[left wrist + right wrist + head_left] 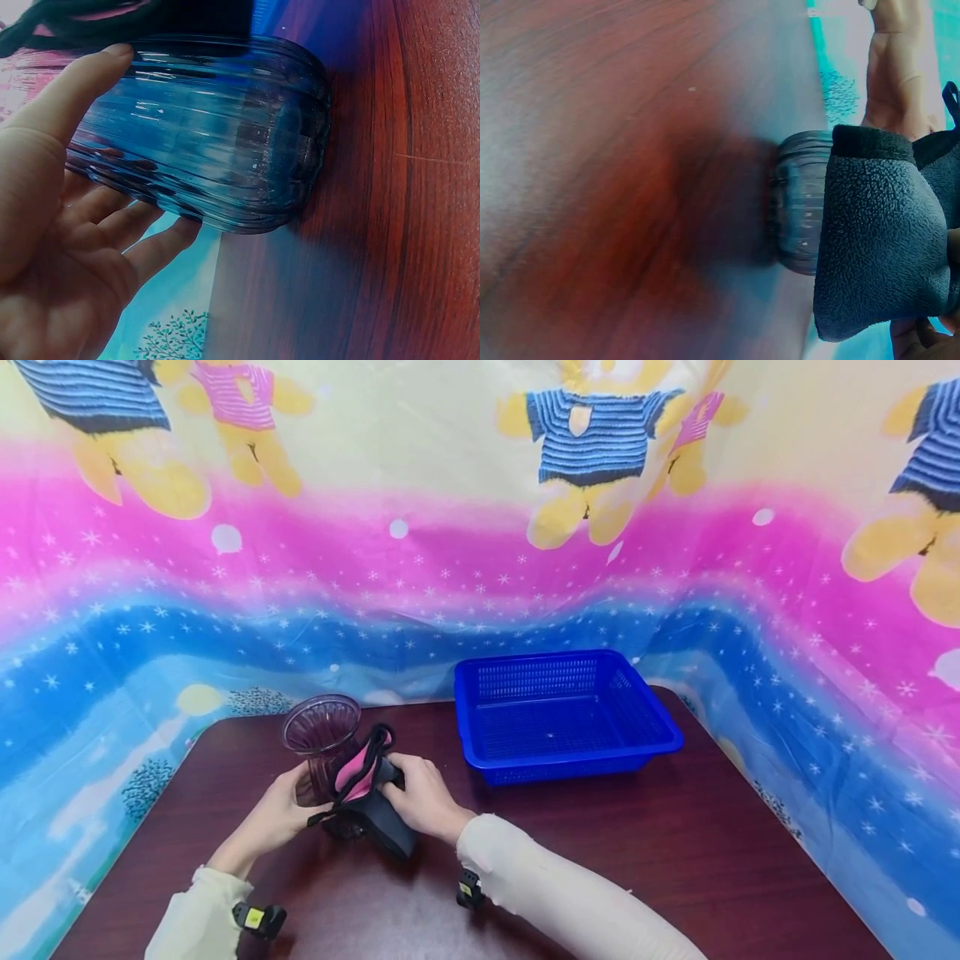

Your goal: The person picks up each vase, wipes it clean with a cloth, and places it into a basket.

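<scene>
A clear ribbed glass vase with a flared rim stands at the left of the table. My left hand holds it from the left; in the left wrist view the thumb lies along one side of the glass and the fingers reach round the other. On the vase's right side, my right hand grips a fuzzy dark grey cloth with black edging, a loop and a pink face. The cloth overlaps the glass and hides part of it. The vase's base is right at the tabletop.
A blue plastic basket with perforated walls sits at the back right of the dark red-brown wooden table. Behind the table hangs a printed curtain with bears and snowflakes.
</scene>
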Available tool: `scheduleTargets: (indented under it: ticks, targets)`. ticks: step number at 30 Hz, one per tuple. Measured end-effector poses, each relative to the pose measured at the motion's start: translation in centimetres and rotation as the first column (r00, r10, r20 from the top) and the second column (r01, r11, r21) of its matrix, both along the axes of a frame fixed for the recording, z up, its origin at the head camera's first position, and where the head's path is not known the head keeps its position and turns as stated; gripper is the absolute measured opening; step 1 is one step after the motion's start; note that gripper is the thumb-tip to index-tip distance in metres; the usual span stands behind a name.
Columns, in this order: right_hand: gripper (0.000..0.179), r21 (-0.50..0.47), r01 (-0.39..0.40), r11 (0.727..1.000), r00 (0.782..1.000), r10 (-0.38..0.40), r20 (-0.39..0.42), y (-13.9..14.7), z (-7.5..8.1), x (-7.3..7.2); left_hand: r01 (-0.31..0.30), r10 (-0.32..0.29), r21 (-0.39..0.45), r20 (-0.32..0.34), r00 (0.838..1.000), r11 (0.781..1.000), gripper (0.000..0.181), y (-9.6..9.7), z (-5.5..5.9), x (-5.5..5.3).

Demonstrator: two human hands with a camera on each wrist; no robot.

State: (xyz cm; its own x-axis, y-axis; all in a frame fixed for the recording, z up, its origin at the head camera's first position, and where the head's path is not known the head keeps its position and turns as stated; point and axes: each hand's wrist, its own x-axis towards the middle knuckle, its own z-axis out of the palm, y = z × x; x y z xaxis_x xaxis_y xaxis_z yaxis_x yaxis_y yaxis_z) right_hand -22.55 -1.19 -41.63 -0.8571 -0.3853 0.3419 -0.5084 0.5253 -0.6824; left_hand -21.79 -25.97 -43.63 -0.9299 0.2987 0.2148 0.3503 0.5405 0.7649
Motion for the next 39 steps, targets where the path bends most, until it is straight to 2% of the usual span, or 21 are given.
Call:
scheduleTargets:
  ticks: [5, 13, 22, 25, 28, 34, 36, 39]
  targets:
    - [0.010, 0.036, 0.004, 0.999, 1.000, -0.004, 0.010, 0.2, -1.4, -0.1, 0.007, -0.007, 0.010, 0.028, 1.000, 1.000, 0.069, 0.0, 0.0, 0.0]
    - [0.008, 0.150, 0.025, 0.988, 1.000, -0.028, 0.012, 0.6, -3.1, 0.0, 0.006, -0.007, 0.022, 0.049, 0.999, 1.000, 0.072, 0.0, 0.0, 0.1]
    - [0.006, 0.182, 0.023, 0.983, 0.999, -0.031, 0.040, 0.8, -4.4, 0.0, 0.005, -0.007, 0.028, 0.069, 0.998, 1.000, 0.075, 0.2, -0.2, 0.2]
    - [0.007, 0.183, 0.028, 0.983, 0.999, -0.034, 0.034, 0.8, -4.7, -0.1, -0.034, 0.033, 0.019, 0.059, 0.998, 0.999, 0.082, 0.6, -0.3, 0.5]
    - [0.007, 0.184, 0.029, 0.983, 0.999, -0.036, 0.035, 0.8, -4.8, -0.2, -0.102, 0.101, 0.031, 0.042, 0.994, 0.994, 0.086, 1.2, -0.5, 0.7]
    - [0.007, 0.180, 0.025, 0.983, 0.999, -0.032, 0.036, 0.9, -4.9, -0.3, -0.252, 0.252, -0.012, 0.006, 0.968, 0.968, 0.087, 2.2, -0.7, 0.9]
    - [0.007, 0.178, 0.023, 0.984, 0.999, -0.030, 0.037, 0.9, -4.9, -0.3, -0.280, 0.280, -0.029, -0.008, 0.960, 0.960, 0.089, 2.4, -0.7, 0.9]
    - [0.006, 0.174, 0.020, 0.985, 0.999, -0.029, 0.046, 1.0, -4.8, -0.3, -0.290, 0.289, -0.016, -0.028, 0.957, 0.957, 0.086, 2.5, -0.7, 0.8]
